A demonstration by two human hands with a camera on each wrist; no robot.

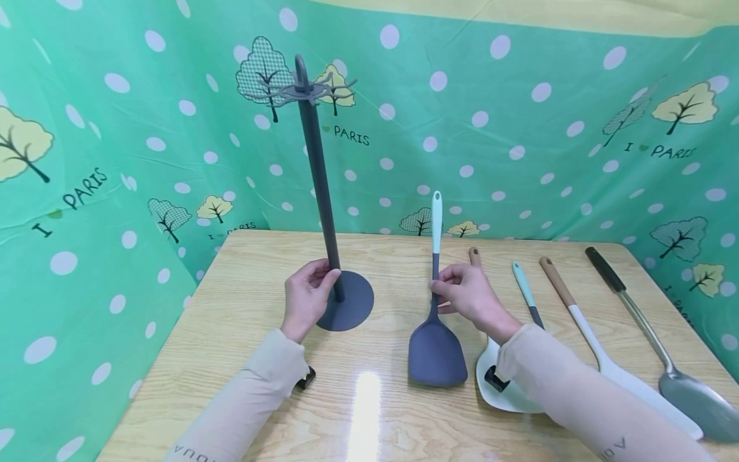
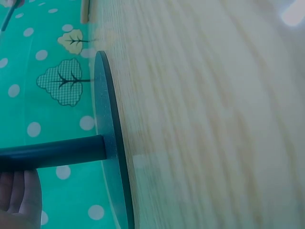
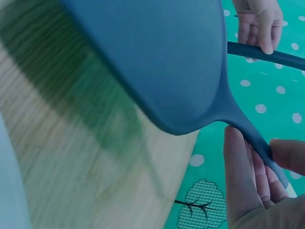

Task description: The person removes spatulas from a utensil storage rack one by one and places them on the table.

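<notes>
Utensil stand: matte dark grey; slim round pole on a flat disc base, ring of thin branching hooks at the top; upright on the table.
Left hand: fingers curled round the pole low down, just above the disc base; thumb on the near side.
Slotless turner: dark grey silicone, smooth broad blade with rounded corners, narrow neck, handle turning pale mint-white toward its tip; held near upright, blade edge down at the table.
Right hand: fingers and thumb pinch the turner's neck where the grey part narrows; blade hangs below the grip, pale handle stands above it.
Table: light wood grain, glossy, under both grips.
White spatula: smooth white blade, wooden handle, lying flat just right of the right hand, partly under the sleeve.
Mint-handled utensil: lies beyond the right wrist.
Wood-handled white turner: further right, flat.
Steel ladle: black grip, polished metal shaft, furthest right.
Backdrop: green dotted plastic sheet with tree prints.
</notes>
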